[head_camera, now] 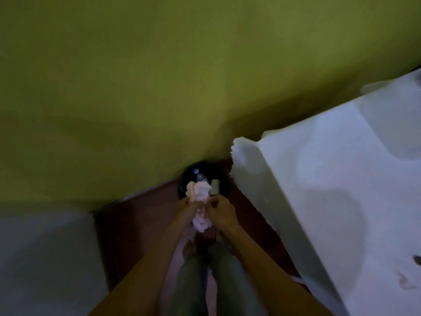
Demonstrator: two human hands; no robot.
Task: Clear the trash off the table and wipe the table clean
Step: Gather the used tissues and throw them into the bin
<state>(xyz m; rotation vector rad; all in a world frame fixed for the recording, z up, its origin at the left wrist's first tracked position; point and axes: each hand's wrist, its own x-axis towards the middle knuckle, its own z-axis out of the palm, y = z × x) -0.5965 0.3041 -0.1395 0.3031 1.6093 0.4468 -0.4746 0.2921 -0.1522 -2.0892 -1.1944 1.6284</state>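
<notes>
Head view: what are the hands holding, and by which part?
A crumpled wad of pinkish-white paper, gripped round its middle by the left hand; the right hand pinches it alongside. Both ends stick out.

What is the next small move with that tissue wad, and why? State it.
Probably let go: the left hand and right hand hold the crumpled tissue over the black bin, where a bottle already lies, so releasing should drop it in.
</notes>
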